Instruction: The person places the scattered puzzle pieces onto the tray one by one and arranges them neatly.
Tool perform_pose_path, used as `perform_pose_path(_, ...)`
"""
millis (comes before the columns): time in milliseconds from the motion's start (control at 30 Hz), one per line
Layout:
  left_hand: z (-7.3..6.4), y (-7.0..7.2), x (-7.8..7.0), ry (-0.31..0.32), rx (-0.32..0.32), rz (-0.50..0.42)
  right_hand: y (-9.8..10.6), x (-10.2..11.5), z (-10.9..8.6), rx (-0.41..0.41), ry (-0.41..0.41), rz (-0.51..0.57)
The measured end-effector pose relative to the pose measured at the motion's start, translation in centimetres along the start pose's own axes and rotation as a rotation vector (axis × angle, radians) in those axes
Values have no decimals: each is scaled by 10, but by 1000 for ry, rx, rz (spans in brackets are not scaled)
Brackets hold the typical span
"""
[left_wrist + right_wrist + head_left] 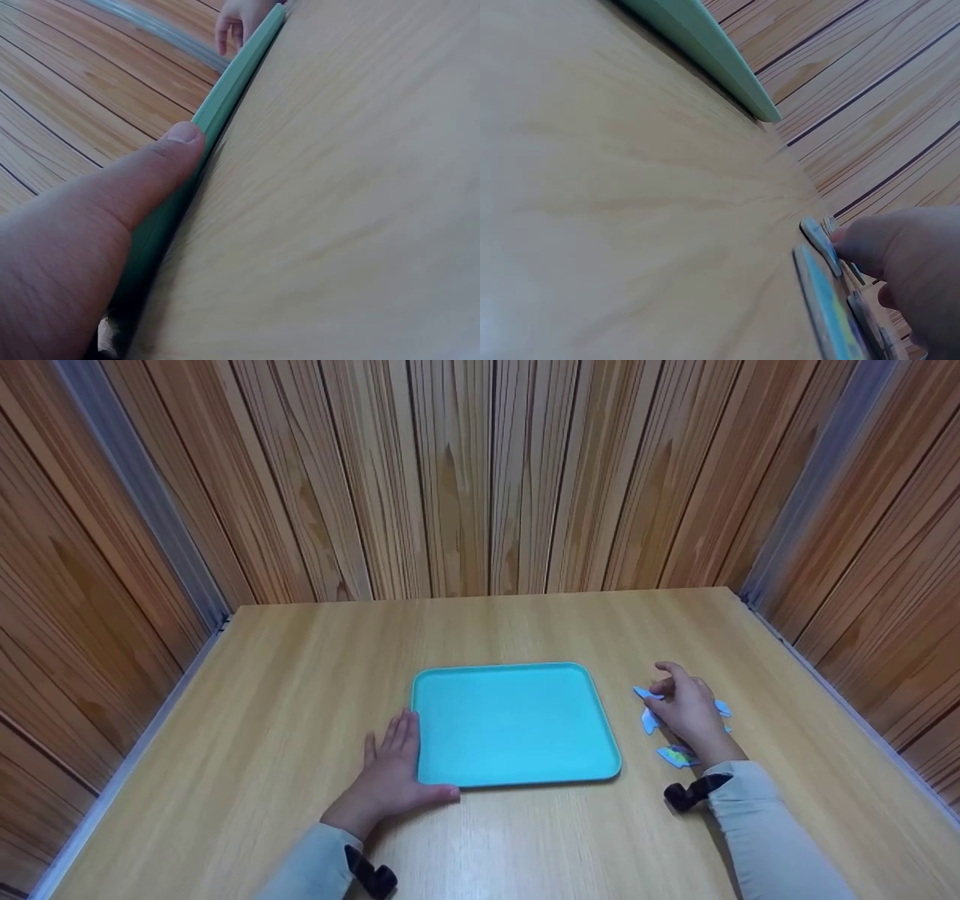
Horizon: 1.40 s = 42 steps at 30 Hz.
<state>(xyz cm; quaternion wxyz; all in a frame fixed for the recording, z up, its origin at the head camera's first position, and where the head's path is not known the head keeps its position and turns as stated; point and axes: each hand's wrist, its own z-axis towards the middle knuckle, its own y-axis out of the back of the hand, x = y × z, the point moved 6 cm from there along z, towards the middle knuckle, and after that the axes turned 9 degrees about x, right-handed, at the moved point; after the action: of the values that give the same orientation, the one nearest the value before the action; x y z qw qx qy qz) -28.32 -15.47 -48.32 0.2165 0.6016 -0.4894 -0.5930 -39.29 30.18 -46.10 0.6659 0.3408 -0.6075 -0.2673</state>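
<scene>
A turquoise rectangular tray [516, 725] lies flat on the wooden table. My left hand [396, 771] rests at its near left corner, fingers straight along the left side and thumb along the near edge. In the left wrist view that thumb [161, 169] touches the tray's rim [236, 82]. To the tray's right, my right hand [691, 711] hovers low over several flat blue puzzle pieces [649, 721], fingers bent. Its thumb [866, 240] meets a small piece [821, 246] in the right wrist view. Whether the fingers pinch one is hidden.
A blue piece with green and purple print [677, 756] lies below the right hand, and another blue piece [723, 708] beyond its right side. Wood-plank walls [465, 480] enclose the table [322, 660] at the back and sides. Both wrists wear black cameras [694, 793].
</scene>
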Motion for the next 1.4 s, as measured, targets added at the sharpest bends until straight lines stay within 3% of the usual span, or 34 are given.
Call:
perform_pose_path(233,2,-3,1,6,-10,2,-2,22,0,-2,-1,61)
perform_pose_path(533,1,-2,2,-11,-21,5,-23,63,6,4,34,37)
perform_pose_path(733,1,0,7,-35,-49,20,-39,84,11,24,40,77)
perform_pose_path(1067,4,-1,7,-21,-36,15,-59,104,18,55,26,122)
perform_pose_path(1400,2,0,6,-8,-28,11,-75,138,32,74,87,110)
